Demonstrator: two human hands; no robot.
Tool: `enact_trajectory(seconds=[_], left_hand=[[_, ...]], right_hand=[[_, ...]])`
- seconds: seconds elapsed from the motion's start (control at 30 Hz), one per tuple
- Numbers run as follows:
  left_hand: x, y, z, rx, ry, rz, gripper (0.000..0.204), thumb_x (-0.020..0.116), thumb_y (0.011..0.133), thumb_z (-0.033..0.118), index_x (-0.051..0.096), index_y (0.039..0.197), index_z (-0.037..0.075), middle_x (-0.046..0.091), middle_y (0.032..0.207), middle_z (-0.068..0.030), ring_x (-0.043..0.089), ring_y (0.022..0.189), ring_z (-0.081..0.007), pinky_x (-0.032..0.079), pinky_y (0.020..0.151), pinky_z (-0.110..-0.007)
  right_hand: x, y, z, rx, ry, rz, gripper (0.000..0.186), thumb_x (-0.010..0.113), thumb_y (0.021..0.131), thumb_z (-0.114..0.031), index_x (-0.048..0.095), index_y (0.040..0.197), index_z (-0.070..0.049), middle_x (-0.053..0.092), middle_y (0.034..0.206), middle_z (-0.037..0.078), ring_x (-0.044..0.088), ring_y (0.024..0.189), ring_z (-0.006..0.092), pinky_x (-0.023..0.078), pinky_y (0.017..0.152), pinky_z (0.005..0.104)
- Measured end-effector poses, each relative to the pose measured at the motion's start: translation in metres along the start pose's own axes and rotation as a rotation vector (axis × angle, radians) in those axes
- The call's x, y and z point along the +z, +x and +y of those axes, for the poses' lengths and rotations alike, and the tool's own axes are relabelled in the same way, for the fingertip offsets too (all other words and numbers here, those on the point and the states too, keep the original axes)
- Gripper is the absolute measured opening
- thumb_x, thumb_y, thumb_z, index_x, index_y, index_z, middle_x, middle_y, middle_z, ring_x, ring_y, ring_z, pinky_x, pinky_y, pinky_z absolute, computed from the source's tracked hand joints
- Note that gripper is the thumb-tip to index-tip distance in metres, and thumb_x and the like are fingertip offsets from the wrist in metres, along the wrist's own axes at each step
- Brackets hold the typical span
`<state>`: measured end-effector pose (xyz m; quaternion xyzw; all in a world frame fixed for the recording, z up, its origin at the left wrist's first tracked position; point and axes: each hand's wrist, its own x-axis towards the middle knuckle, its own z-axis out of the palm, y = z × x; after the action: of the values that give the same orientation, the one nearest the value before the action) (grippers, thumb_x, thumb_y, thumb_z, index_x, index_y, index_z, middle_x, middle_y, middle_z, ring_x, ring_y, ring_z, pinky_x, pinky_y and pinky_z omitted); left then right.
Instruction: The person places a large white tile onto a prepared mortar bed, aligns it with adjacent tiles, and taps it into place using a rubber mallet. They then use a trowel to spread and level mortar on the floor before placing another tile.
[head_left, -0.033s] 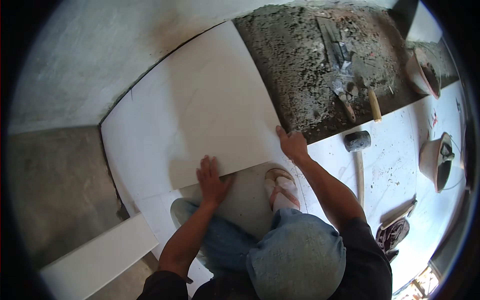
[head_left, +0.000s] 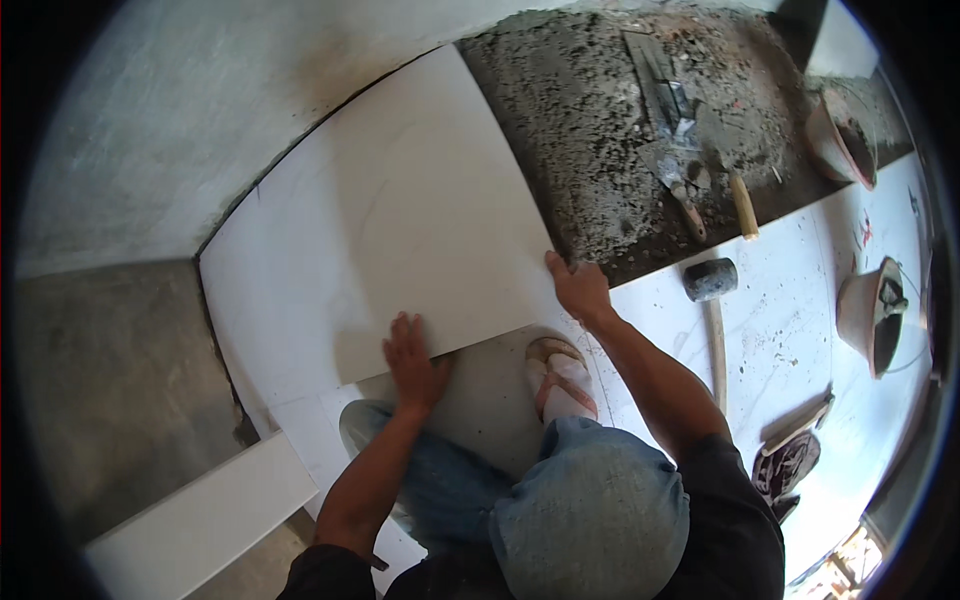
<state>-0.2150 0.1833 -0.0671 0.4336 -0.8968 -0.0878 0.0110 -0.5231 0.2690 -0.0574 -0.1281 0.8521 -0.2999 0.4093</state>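
Observation:
A large pale floor tile (head_left: 450,200) with faint veining lies before me, between the wall and a bed of grey mortar (head_left: 570,130). My left hand (head_left: 412,368) rests on its near edge, fingers stretched over the top face and thumb out to the side. At its right near corner, my right hand (head_left: 582,292) grips the edge with curled fingers; the undersides of those fingers are hidden. Just right of that hand, a black-headed rubber mallet (head_left: 711,281) lies on laid white tiles (head_left: 780,300).
On the mortar lie a flat trowel (head_left: 672,105), a pointed trowel (head_left: 690,210) and a wooden handle (head_left: 743,205). Two buckets (head_left: 838,140) stand at the right. A dark crumpled item (head_left: 787,468) lies nearer. A white slab (head_left: 205,505) extends at lower left. My sandalled foot (head_left: 562,375) is between my hands.
My left hand has slid slightly left along the tile's near edge. The right hand keeps its place at the corner. The whole view has shifted a little.

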Motion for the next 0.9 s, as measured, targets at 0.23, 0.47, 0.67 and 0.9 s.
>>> enact_trajectory(seconds=[0.23,0.47,0.67,0.9], left_hand=[[-0.074,0.021,-0.022,0.252,0.046,0.039,0.077,0.058,0.065,-0.007,0.048,0.140,0.007,0.043,0.148,-0.0170,0.035,0.141,-0.0376,0.021,0.115,-0.058],[-0.241,0.076,-0.037,0.325,0.001,0.197,0.053,0.065,0.072,-0.015,0.065,0.121,0.005,0.067,0.121,-0.0143,0.063,0.116,-0.0274,0.048,0.101,-0.037],[-0.361,0.160,-0.052,0.074,0.192,0.476,0.027,0.068,0.088,0.004,0.066,0.114,0.001,0.071,0.104,-0.0145,0.067,0.098,-0.0208,0.049,0.091,-0.032],[-0.403,0.228,-0.062,0.090,-0.059,0.574,0.028,0.070,0.091,0.016,0.064,0.113,0.000,0.069,0.092,-0.0037,0.057,0.083,-0.0076,0.045,0.079,-0.021]], right_hand=[[-0.051,-0.041,-0.052,-0.148,0.161,-0.150,0.062,0.054,0.091,-0.051,0.068,0.077,0.008,0.065,0.073,0.031,0.067,0.076,0.0442,0.051,0.074,0.0478],[-0.099,-0.044,-0.129,-0.693,0.482,-0.238,0.062,0.053,0.095,-0.052,0.067,0.083,0.007,0.060,0.063,0.015,0.057,0.060,0.0210,0.048,0.061,0.0384],[-0.185,0.156,-0.108,-0.565,-0.169,0.540,0.051,0.055,0.093,-0.050,0.067,0.112,-0.004,0.069,0.087,0.018,0.067,0.080,0.0300,0.053,0.078,0.0432],[-0.265,0.308,-0.015,-0.109,-0.715,0.861,0.074,0.049,0.090,-0.062,0.050,0.136,-0.004,0.050,0.140,0.024,0.045,0.133,0.0388,0.036,0.108,0.0474]])
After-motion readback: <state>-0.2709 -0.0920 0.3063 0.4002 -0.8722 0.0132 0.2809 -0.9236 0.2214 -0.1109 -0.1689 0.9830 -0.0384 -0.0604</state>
